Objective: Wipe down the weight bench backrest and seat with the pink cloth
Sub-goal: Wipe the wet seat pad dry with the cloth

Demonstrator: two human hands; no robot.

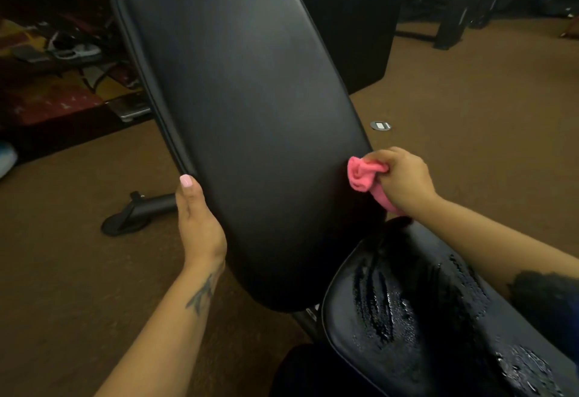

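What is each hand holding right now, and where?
Right hand grips the bunched pink cloth by its middle; left hand holds the backrest by its left edge.

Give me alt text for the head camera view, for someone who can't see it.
A person's right hand presses a bunched pink cloth against the lower right edge of a black, inclined weight bench backrest, while the left hand grips its left edge. The seat below is beaded with liquid droplets, on a brown carpet.

Dim, warm light; soft wide-angle edges
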